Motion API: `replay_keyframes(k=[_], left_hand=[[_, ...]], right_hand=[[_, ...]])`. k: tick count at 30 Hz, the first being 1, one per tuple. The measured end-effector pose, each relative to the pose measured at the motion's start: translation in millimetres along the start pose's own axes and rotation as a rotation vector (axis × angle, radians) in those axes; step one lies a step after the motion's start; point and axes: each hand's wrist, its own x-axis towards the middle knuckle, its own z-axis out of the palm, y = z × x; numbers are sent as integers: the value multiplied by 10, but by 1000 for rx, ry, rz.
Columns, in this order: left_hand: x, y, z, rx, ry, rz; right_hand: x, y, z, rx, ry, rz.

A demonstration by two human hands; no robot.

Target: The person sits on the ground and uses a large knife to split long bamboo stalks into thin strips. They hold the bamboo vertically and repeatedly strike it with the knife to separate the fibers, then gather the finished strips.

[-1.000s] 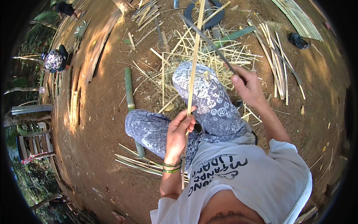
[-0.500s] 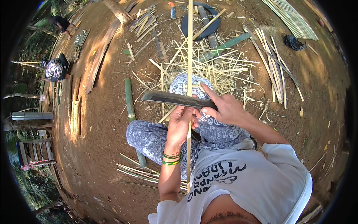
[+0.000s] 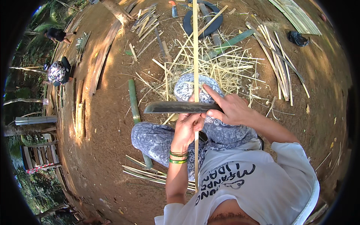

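Observation:
A long pale bamboo strip (image 3: 196,71) runs upright through the middle of the view, from the far edge down over my lap to my shirt. My left hand (image 3: 186,127) is closed around it just below the blade. In my right hand (image 3: 236,109) is a machete (image 3: 168,107), its dark blade lying level across the strip and pointing left. My right index finger stretches forward toward the strip, while the other fingers wrap the handle, which is mostly hidden. The blade covers part of my left fingers. Beneath sits my patterned trouser knee (image 3: 187,87).
Bamboo shavings (image 3: 236,69) pile beyond my knees, with a green bamboo piece (image 3: 234,42) and a black tire-like ring (image 3: 187,24). A green pole (image 3: 134,99) lies left. Split strips (image 3: 275,63) lie right, and more strips (image 3: 140,172) near my left knee. Two people (image 3: 57,72) are far left.
The machete has swung from a slight slant to nearly level across the strip, and its blade has tilted. Both hands keep their hold. The whole view has shifted slightly.

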Motion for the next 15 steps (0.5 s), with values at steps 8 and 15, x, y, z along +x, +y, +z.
replay_keyframes(k=[8, 15], left_hand=[[14, -69, 19, -114, 9, 41], [13, -137, -7, 129, 72, 52]], right_hand=[[0, 92, 73, 146, 80, 14], [-48, 149, 169, 217, 160, 11]])
